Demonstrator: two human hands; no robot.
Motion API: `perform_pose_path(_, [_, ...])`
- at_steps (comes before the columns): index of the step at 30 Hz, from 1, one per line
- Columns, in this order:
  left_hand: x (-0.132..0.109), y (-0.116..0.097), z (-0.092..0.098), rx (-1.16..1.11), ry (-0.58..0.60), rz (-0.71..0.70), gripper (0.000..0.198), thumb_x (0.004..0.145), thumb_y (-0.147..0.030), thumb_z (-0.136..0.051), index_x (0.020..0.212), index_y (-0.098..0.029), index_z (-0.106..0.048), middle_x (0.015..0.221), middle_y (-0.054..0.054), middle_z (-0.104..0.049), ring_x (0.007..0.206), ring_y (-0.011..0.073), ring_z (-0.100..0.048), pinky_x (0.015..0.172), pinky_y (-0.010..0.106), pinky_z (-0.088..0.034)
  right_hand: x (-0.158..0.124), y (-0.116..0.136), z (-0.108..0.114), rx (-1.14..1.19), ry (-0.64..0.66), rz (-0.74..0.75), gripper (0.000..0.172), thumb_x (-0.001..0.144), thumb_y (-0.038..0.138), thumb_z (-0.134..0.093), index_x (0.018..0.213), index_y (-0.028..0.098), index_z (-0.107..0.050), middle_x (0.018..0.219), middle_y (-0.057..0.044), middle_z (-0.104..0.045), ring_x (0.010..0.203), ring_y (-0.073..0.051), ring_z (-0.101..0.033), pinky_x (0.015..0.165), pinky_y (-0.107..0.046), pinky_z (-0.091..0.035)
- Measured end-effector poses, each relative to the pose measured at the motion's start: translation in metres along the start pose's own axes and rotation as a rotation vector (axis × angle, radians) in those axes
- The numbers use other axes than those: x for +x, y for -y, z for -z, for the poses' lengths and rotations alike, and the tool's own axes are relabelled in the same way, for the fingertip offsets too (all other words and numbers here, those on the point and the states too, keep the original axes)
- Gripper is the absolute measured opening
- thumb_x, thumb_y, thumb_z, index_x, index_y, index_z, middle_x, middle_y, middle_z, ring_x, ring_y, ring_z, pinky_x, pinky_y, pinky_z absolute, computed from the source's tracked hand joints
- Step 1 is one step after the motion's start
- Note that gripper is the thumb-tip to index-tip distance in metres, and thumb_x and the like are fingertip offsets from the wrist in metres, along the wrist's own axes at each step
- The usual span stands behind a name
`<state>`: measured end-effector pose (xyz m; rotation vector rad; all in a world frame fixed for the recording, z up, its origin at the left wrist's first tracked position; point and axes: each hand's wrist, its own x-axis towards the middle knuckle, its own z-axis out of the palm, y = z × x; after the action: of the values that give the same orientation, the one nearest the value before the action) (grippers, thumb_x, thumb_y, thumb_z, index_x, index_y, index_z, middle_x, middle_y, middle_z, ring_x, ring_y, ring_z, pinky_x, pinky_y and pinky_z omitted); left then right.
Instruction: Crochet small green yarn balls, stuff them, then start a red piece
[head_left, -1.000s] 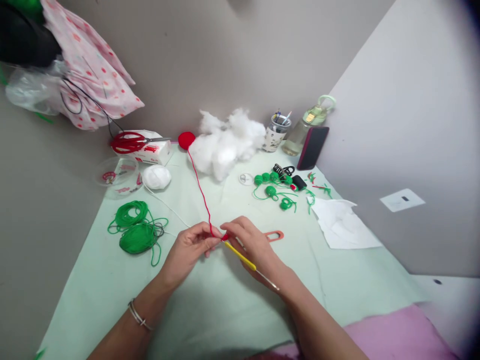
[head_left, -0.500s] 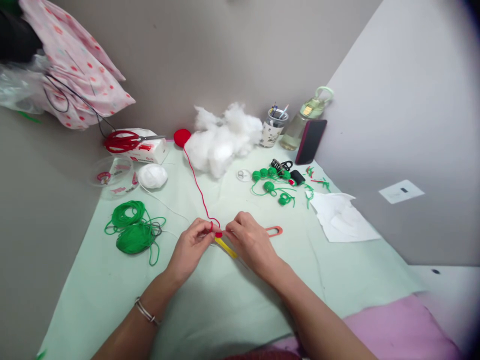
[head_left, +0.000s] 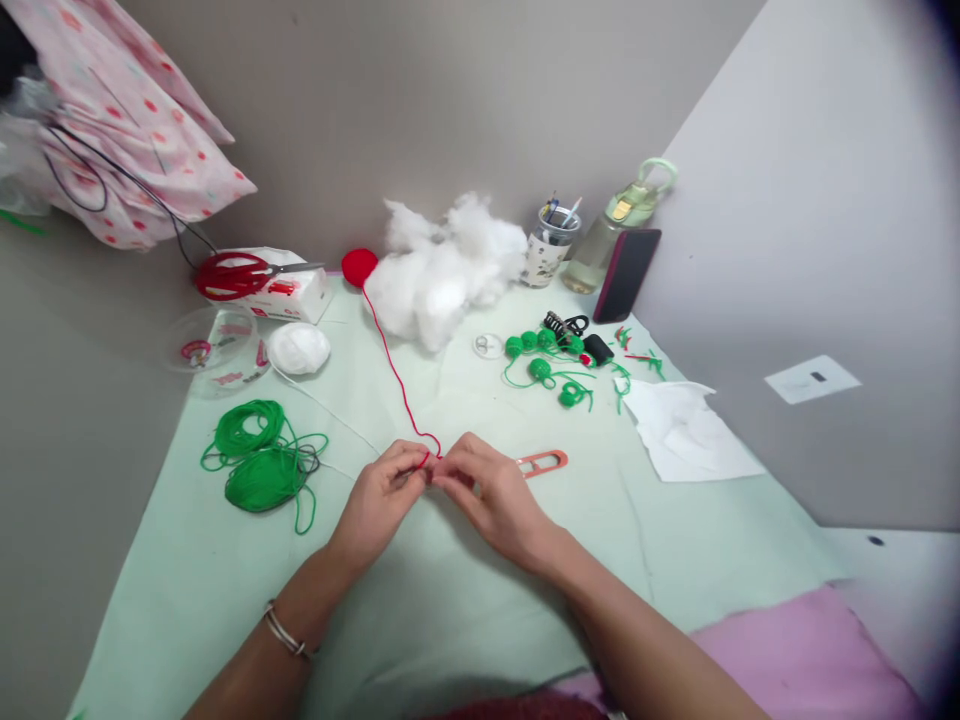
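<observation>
Red yarn (head_left: 400,385) runs from a red ball (head_left: 360,267) at the back down to my fingers. My left hand (head_left: 386,498) pinches the yarn between thumb and forefinger, near the middle of the table. Close against it, my right hand (head_left: 491,492) has its thumb and forefinger pressed together at the same spot; what they grip is hidden. Beyond my right hand lies an orange tool with a slot (head_left: 551,461), partly covered by the hand. Green yarn (head_left: 262,476) and a white yarn ball (head_left: 299,348) lie to the left.
White stuffing (head_left: 442,280) is heaped at the back. Green crocheted balls (head_left: 538,370), a phone (head_left: 628,275), a bottle (head_left: 611,235) and a pen jar (head_left: 550,247) stand or lie to the right, with white paper (head_left: 686,430). Red scissors (head_left: 236,275) rest on a box at the left.
My right hand has turned and its fingertips have moved against my left ones. The yellow-handled tool and the small red piece seen between my hands before are now hidden. The view has shifted slightly.
</observation>
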<state>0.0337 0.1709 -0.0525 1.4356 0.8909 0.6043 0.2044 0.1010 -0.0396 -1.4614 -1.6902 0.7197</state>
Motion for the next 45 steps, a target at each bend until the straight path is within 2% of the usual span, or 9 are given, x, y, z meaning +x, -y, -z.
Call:
perform_pose_path(4, [0.001, 0.001, 0.005, -0.05, 0.008, 0.073, 0.023, 0.09, -0.039, -0.066, 0.081, -0.018, -0.071, 0.094, 0.004, -0.066, 0.091, 0.0195, -0.063, 0.083, 0.029, -0.048, -0.003, -0.003, -0.002, -0.29, 0.073, 0.226, 0.022, 0.104, 0.019, -0.047, 0.108, 0.018, -0.069, 0.093, -0.008, -0.066, 0.084, -0.019, -0.06, 0.07, -0.028, -0.049])
perform_pose_path(8, [0.002, -0.002, 0.002, -0.087, -0.02, 0.123, 0.022, 0.083, -0.039, -0.073, 0.081, -0.018, -0.067, 0.083, 0.001, -0.063, 0.081, 0.0172, -0.061, 0.073, 0.027, -0.048, -0.002, -0.004, 0.003, -0.395, 0.039, 0.29, 0.021, 0.105, 0.022, -0.048, 0.103, 0.018, -0.069, 0.088, -0.007, -0.065, 0.078, -0.018, -0.059, 0.066, -0.028, -0.047])
perform_pose_path(14, [0.0, -0.002, -0.007, -0.084, -0.075, 0.137, 0.02, 0.079, -0.036, -0.074, 0.084, -0.018, -0.065, 0.083, 0.001, -0.067, 0.08, 0.0169, -0.064, 0.075, 0.027, -0.05, -0.001, -0.01, -0.001, -0.467, 0.003, 0.29, 0.021, 0.105, 0.02, -0.048, 0.098, 0.018, -0.067, 0.095, -0.008, -0.068, 0.087, -0.019, -0.062, 0.07, -0.029, -0.051])
perform_pose_path(21, [0.001, 0.0, -0.007, -0.103, -0.061, 0.144, 0.02, 0.078, -0.036, -0.075, 0.082, -0.018, -0.068, 0.078, 0.0, -0.07, 0.077, 0.0166, -0.067, 0.077, 0.028, -0.053, -0.001, -0.017, 0.0, -0.379, -0.012, 0.193, 0.017, 0.104, 0.018, -0.049, 0.106, 0.018, -0.067, 0.103, -0.01, -0.067, 0.092, -0.019, -0.064, 0.076, -0.029, -0.055])
perform_pose_path(26, [0.001, -0.002, -0.006, -0.117, -0.06, 0.159, 0.017, 0.077, -0.034, -0.075, 0.081, -0.018, -0.069, 0.08, 0.0, -0.071, 0.078, 0.0155, -0.067, 0.074, 0.025, -0.053, -0.001, -0.011, 0.005, -0.336, 0.028, 0.214, 0.015, 0.105, 0.022, -0.049, 0.105, 0.019, -0.064, 0.103, -0.01, -0.067, 0.094, -0.019, -0.065, 0.079, -0.03, -0.056])
perform_pose_path(31, [0.001, -0.002, -0.006, -0.117, -0.053, 0.184, 0.019, 0.077, -0.034, -0.076, 0.083, -0.017, -0.071, 0.078, 0.001, -0.072, 0.076, 0.0153, -0.067, 0.07, 0.024, -0.051, -0.001, -0.007, 0.003, -0.496, 0.072, 0.283, 0.02, 0.098, 0.036, -0.065, 0.107, 0.018, -0.064, 0.106, -0.011, -0.068, 0.092, -0.024, -0.062, 0.074, -0.036, -0.055])
perform_pose_path(35, [0.003, -0.002, -0.006, -0.118, -0.056, 0.192, 0.018, 0.076, -0.034, -0.075, 0.08, -0.017, -0.069, 0.076, 0.0, -0.071, 0.075, 0.0154, -0.067, 0.071, 0.025, -0.052, -0.001, -0.013, -0.003, -0.604, 0.063, 0.306, 0.012, 0.103, 0.021, -0.054, 0.104, 0.019, -0.066, 0.1, -0.009, -0.069, 0.088, -0.022, -0.061, 0.07, -0.033, -0.052])
perform_pose_path(41, [0.002, -0.004, -0.008, -0.105, -0.062, 0.175, 0.02, 0.076, -0.035, -0.075, 0.081, -0.018, -0.068, 0.078, 0.001, -0.071, 0.078, 0.017, -0.069, 0.078, 0.028, -0.056, -0.002, -0.019, -0.001, -0.437, 0.066, 0.201, 0.015, 0.104, 0.015, -0.049, 0.1, 0.018, -0.064, 0.099, -0.007, -0.068, 0.09, -0.018, -0.064, 0.074, -0.029, -0.054])
perform_pose_path(45, [0.002, -0.005, -0.008, -0.09, -0.065, 0.159, 0.019, 0.076, -0.036, -0.074, 0.081, -0.018, -0.068, 0.079, 0.001, -0.072, 0.079, 0.0176, -0.07, 0.077, 0.029, -0.057, 0.0, -0.017, 0.002, -0.385, 0.106, 0.136, 0.007, 0.102, 0.023, -0.057, 0.101, 0.018, -0.063, 0.1, -0.008, -0.068, 0.09, -0.018, -0.065, 0.076, -0.029, -0.055])
